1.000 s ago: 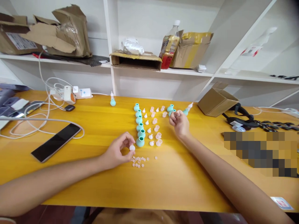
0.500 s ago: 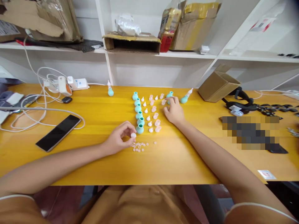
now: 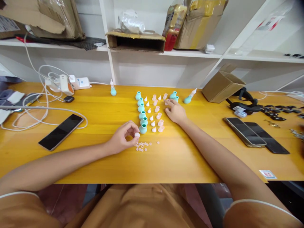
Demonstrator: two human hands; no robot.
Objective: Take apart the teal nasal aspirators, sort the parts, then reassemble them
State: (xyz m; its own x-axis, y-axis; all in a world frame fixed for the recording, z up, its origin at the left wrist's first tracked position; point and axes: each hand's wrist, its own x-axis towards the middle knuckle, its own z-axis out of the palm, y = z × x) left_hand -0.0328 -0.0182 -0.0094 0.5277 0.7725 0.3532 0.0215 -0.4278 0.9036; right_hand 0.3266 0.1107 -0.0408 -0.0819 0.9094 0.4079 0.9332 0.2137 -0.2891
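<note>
Now the right hand point(image 3: 175, 111) has pulled slightly nearer.

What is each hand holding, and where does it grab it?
Left hand pinches a small white cap by its sides, between fingertips. Right hand rests among pink pieces; any hold cannot be told.

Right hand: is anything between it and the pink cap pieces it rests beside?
Nothing visible. The right hand lies flat on the table, fingertips already touching the far end of the column of pink caps; no object sits between them.
</note>
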